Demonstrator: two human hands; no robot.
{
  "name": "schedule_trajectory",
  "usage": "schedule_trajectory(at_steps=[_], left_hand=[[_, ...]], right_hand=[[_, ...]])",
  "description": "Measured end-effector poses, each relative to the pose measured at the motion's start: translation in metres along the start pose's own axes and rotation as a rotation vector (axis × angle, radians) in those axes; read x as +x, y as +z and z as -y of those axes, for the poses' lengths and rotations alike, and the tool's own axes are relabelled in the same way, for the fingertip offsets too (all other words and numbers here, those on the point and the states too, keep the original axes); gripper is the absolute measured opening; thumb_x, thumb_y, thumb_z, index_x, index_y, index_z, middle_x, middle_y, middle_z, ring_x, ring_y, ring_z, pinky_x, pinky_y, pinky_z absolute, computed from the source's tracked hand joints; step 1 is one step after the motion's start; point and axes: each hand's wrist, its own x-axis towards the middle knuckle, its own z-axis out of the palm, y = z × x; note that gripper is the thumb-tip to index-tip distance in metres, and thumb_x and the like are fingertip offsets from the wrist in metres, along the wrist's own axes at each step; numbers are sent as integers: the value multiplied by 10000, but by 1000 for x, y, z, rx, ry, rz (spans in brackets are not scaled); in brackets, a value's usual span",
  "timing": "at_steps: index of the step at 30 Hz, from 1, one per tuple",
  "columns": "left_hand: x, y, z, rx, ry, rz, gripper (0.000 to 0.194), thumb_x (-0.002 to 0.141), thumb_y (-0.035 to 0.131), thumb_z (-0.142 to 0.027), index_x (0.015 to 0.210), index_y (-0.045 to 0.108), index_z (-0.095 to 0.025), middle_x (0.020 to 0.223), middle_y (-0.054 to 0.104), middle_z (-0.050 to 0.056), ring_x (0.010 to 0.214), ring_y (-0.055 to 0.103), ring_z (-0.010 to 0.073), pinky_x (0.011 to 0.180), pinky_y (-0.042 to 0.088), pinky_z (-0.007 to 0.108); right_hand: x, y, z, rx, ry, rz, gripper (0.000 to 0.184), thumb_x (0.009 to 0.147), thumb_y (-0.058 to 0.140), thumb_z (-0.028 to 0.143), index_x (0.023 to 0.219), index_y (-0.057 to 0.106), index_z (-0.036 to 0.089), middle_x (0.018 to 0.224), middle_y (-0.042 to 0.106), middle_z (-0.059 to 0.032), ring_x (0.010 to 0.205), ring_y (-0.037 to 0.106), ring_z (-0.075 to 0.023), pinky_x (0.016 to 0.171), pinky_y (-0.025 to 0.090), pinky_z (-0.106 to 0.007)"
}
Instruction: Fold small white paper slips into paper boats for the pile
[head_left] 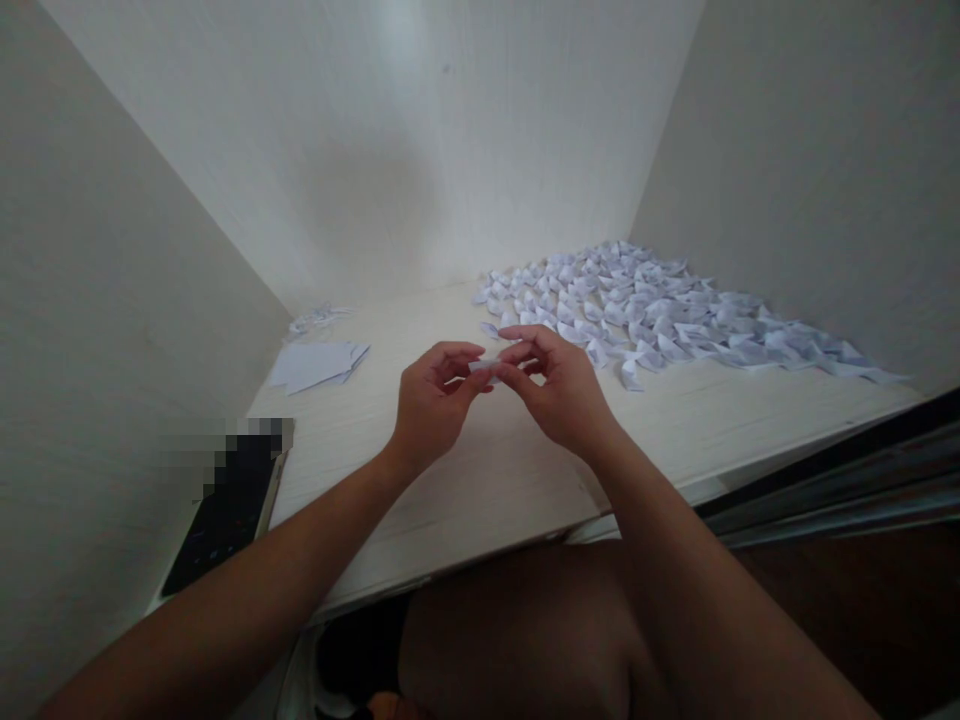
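Note:
A small folded piece of white paper (484, 368) is pinched between my two hands above the middle of the table. My left hand (439, 400) grips its left end between thumb and fingers. On the other end, the thumb and fingers of my right hand (555, 385) are closed. Fingers cover much of the paper, so its full shape is hidden. Just beyond my right hand lies a wide spread of folded white paper pieces (637, 300), many with pointed ends. One of them (630, 375) sits near the spread's front edge, close to my right wrist.
A stack of flat white paper sheets (319, 365) lies at the left of the pale table (420, 520). Behind it is a small heap of paper scraps (319, 318). A dark-screened device (232, 510) stands at the left edge. Walls enclose the back and both sides.

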Motion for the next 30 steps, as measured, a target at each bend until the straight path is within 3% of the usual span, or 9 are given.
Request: schedule_trajectory(at_steps=[5,12,22,27,30], left_hand=[[0,1,-2,-101,-28,36,276,771,868,-296,977,734,-171,954,751,36,828,742,169,773,688,345],[-2,1,-3,-66,-99,20,362,712,914,-339,1000,784,-164,1002,768,61,819,765,208,803,695,411],[-5,5,-6,-76,-16,-92,305,686,939,-332,920,799,-196,1067,743,40,833,770,205,758,710,382],[-3,3,-3,-157,-140,-111,396,614,977,-336,889,749,-166,927,771,41,776,766,201,763,698,384],[-1,-1,-2,-212,-248,-9,368,650,957,-335,850,707,-152,864,767,41,780,762,194,797,687,389]], right_hand=[[0,-2,-4,-10,21,28,71,870,694,243,933,692,211,850,745,-36,782,691,-175,740,544,-341],[5,-6,-13,128,62,80,158,840,702,280,974,739,204,828,738,-23,730,650,-153,690,520,-320],[3,-2,-7,103,0,-8,145,849,708,255,949,813,250,937,774,-45,820,677,-175,781,553,-366],[4,0,-6,240,82,81,165,811,776,341,911,785,211,875,772,-49,773,681,-175,737,556,-349],[4,-6,-7,249,154,143,164,785,778,339,863,771,195,828,764,-41,743,662,-163,721,544,-335]])
